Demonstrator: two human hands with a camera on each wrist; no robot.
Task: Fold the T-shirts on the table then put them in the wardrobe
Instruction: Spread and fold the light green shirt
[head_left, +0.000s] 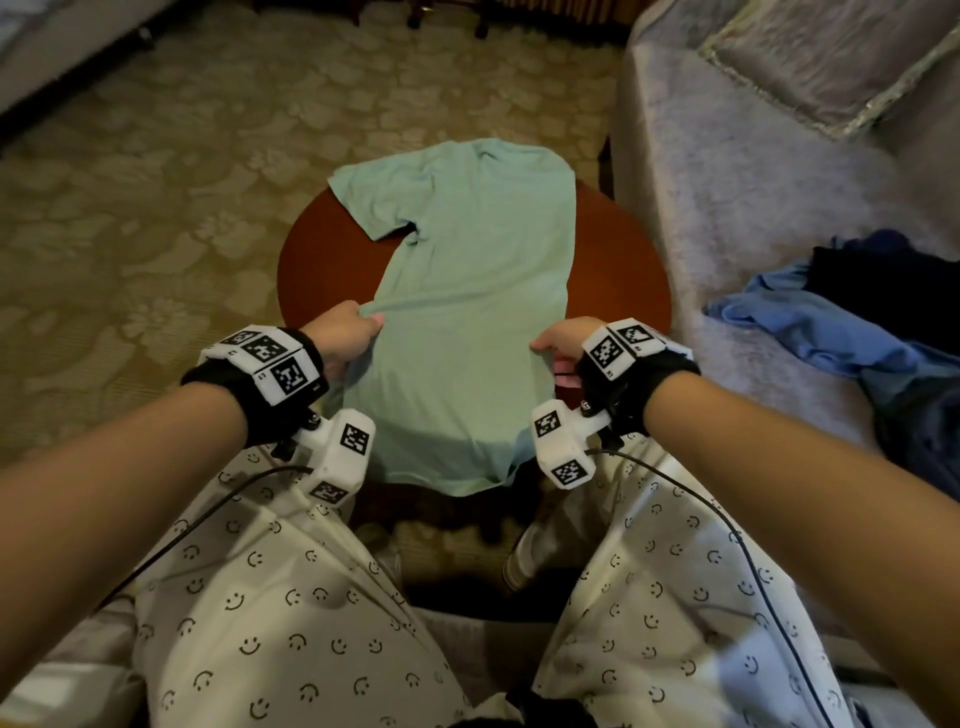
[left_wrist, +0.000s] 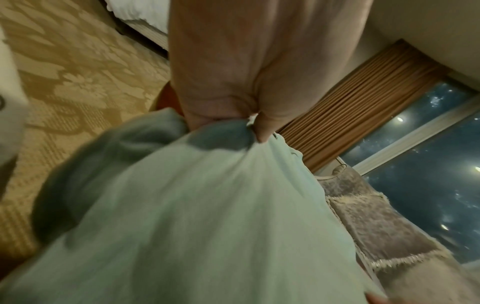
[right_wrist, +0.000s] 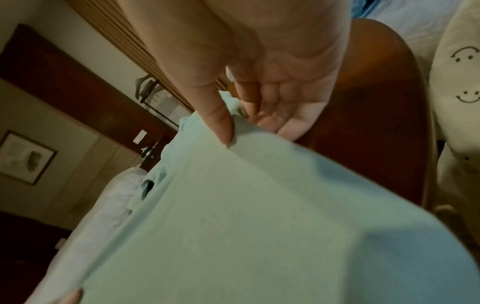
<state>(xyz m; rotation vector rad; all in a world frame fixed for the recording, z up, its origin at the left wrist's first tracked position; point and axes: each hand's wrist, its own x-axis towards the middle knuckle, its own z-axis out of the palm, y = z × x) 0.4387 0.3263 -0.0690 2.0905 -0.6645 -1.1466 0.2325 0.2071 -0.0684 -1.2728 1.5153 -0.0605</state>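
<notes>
A mint-green T-shirt (head_left: 467, 291) lies lengthwise on a small round reddish wooden table (head_left: 317, 260), collar at the far end, hem hanging over the near edge. One sleeve juts out at the far left; the right side looks folded in. My left hand (head_left: 358, 325) pinches the shirt's left edge at mid-length, thumb and curled fingers bunching the cloth (left_wrist: 233, 174). My right hand (head_left: 550, 345) grips the right edge opposite, thumb on top of the fabric (right_wrist: 233, 205), fingers underneath.
A grey upholstered sofa (head_left: 753, 171) stands to the right of the table, with a heap of blue and dark clothes (head_left: 852, 322) on its seat. Patterned carpet (head_left: 156, 208) surrounds the table. My knees in smiley-print trousers (head_left: 270, 597) are close below the table's near edge.
</notes>
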